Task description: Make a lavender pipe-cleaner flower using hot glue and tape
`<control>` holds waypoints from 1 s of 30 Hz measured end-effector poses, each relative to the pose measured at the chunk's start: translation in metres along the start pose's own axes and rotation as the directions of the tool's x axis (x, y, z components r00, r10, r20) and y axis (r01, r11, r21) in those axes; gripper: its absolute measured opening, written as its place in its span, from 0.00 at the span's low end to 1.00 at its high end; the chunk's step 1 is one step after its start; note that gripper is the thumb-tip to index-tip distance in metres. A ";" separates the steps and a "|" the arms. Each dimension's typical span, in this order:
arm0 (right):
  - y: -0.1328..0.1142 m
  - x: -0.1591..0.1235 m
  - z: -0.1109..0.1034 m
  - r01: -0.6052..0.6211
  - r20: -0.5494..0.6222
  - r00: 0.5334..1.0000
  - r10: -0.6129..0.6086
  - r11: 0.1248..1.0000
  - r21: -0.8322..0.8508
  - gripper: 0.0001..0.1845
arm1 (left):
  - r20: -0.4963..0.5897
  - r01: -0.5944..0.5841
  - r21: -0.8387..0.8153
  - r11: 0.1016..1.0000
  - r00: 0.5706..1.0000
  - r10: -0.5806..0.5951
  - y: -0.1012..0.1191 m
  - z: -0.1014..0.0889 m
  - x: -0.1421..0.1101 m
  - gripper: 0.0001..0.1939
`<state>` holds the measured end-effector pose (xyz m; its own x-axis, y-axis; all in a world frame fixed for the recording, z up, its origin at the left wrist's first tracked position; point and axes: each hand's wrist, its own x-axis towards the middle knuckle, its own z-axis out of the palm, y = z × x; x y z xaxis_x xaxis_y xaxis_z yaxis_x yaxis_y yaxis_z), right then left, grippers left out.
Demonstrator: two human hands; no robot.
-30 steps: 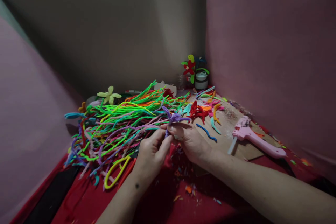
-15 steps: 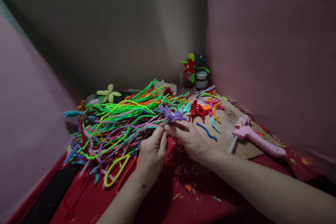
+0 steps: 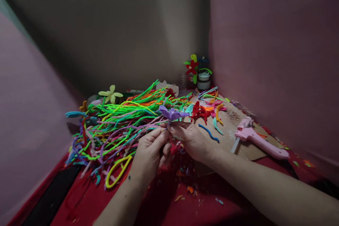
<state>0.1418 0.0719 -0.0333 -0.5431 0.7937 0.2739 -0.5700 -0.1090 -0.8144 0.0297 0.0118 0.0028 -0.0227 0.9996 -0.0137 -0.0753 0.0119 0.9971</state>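
A purple pipe-cleaner flower is held upright in front of me, its petals spreading above my fingertips. My left hand pinches its base between thumb and fingers from the left. From the right, the thumb and fingers of my right hand close on the same base, and the two hands' fingertips meet there. Behind and left of the hands lies a big heap of pipe cleaners in green, orange, yellow, pink and purple. A red pipe-cleaner flower lies just beyond my right hand.
A pink glue gun rests on a cardboard sheet at right, near a blue pipe-cleaner piece. Scissors with a yellow handle lie left of my left hand. Behind stand a yellow flower and a lidded jar.
The purple flower has turned between my fingers, and its petals now point further upward. My left hand has shifted its pinch at the base, with its back turned more toward me.
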 end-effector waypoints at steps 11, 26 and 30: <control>-0.008 -0.004 0.010 -0.024 -0.095 0.995 0.043 0.981 0.190 0.09 | 0.073 -0.033 0.195 0.980 0.997 0.019 0.000 -0.006 0.000 0.14; -0.009 -0.005 0.014 0.046 -0.088 0.995 -0.038 0.995 0.085 0.09 | 0.306 -0.408 0.913 -0.005 0.675 0.671 -0.027 -0.015 0.008 0.07; -0.011 -0.005 0.014 0.016 -0.049 0.999 -0.012 0.998 0.068 0.11 | 0.132 -0.403 0.859 0.317 0.772 0.622 -0.022 -0.014 0.005 0.07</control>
<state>0.1421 0.0609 -0.0191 -0.5051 0.8234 0.2585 -0.6191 -0.1370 -0.7733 0.0176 0.0167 -0.0199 0.0675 0.7818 0.6199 0.8415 -0.3784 0.3857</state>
